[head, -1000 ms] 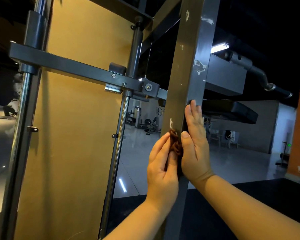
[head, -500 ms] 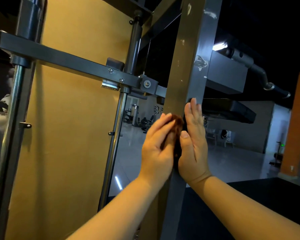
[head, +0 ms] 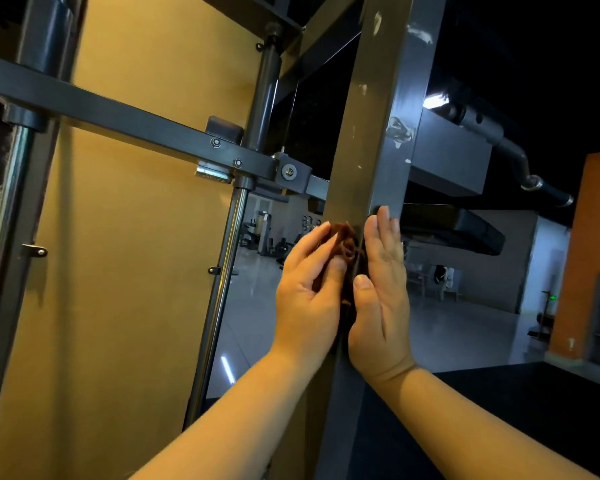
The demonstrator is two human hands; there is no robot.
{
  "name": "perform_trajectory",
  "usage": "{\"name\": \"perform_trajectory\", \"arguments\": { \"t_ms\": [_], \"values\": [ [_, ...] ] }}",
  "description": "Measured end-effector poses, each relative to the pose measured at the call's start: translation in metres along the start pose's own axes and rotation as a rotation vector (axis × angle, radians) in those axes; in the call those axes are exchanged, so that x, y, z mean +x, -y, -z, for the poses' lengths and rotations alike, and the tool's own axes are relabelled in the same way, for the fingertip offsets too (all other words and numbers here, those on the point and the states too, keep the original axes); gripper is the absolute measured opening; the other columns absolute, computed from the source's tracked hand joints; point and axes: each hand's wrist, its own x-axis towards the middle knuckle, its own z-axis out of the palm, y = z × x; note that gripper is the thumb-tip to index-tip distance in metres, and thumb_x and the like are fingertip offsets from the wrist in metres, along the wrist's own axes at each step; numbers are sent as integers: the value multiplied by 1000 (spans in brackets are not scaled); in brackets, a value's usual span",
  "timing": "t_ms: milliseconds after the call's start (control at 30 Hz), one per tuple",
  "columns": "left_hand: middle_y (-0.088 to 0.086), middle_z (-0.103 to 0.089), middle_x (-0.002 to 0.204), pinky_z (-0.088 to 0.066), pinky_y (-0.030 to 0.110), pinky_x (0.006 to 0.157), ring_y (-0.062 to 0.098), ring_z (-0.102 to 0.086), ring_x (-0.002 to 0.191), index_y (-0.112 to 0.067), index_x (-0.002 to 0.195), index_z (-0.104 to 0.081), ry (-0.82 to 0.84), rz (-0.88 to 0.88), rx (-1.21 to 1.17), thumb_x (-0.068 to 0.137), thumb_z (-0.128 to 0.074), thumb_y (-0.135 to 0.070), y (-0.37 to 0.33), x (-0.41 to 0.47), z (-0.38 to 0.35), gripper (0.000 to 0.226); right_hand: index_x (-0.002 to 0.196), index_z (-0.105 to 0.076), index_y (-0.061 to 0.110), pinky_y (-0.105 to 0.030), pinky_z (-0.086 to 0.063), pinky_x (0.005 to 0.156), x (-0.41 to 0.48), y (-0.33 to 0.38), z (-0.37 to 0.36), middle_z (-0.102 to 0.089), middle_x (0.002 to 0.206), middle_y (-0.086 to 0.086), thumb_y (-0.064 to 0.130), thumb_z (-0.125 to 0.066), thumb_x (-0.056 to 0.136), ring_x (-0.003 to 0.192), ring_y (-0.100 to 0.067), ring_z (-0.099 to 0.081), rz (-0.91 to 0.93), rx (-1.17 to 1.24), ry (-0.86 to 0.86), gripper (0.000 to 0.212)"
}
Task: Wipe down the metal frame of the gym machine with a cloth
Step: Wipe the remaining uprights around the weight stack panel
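A dark grey square upright post (head: 371, 140) of the gym machine rises through the middle of the view, with scuffed paint spots. A small brown cloth (head: 345, 242) lies bunched against the post's front face. My left hand (head: 309, 299) presses the cloth onto the post, fingers fairly straight over it and thumb against its lower part. My right hand (head: 381, 296) lies flat along the post's right side, fingers straight and pointing up, thumb at the front edge beside the cloth. Part of the cloth is hidden between my two hands.
A grey crossbar (head: 129, 121) runs from the left to a bolted joint (head: 289, 172) by the post. A chrome guide rod (head: 222, 289) and a yellow panel (head: 136, 271) stand to the left. A black padded bench (head: 465, 233) and bent handle bar (head: 520, 168) are at the right.
My left hand has slid the cloth up the post from below the right thumb to nearly level with the right fingertips. My right hand has stayed flat against the post's side.
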Motion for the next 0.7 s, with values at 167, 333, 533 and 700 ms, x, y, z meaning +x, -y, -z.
{"name": "perform_trajectory", "arguments": {
  "t_ms": [167,333,533,700],
  "values": [
    [-18,-43,159,-37,41,122,7,-37,150,-36,152,-45,24,13,-37,106,-45,-41,15,-46,1,47,160,-25,7,-36,-3,129,-1,0,-1,-14,171,1,23,-27,103,159,-17,-4,-12,-6,-9,59],
    [-20,-50,153,-38,27,120,-2,-40,145,-37,147,-50,-3,49,-5,108,-50,-33,15,-37,3,39,160,-24,6,-34,-3,129,-1,1,0,-14,172,0,24,-26,104,159,-17,-4,-13,-2,-7,59],
    [-15,-51,153,-33,20,119,-6,-39,143,-30,146,-55,-8,19,61,109,-50,-23,5,16,-5,38,160,-24,5,-32,-4,129,-1,1,-1,-13,172,0,23,-28,103,159,-19,-4,-8,3,-4,60],
    [-19,-53,151,-37,19,117,-4,-42,143,-31,144,-56,-27,27,-13,105,-53,-26,10,-41,3,39,160,-24,5,-36,-4,129,-2,1,-2,-14,171,-1,24,-26,103,159,-18,-3,0,-27,-19,59]
  ]
}}
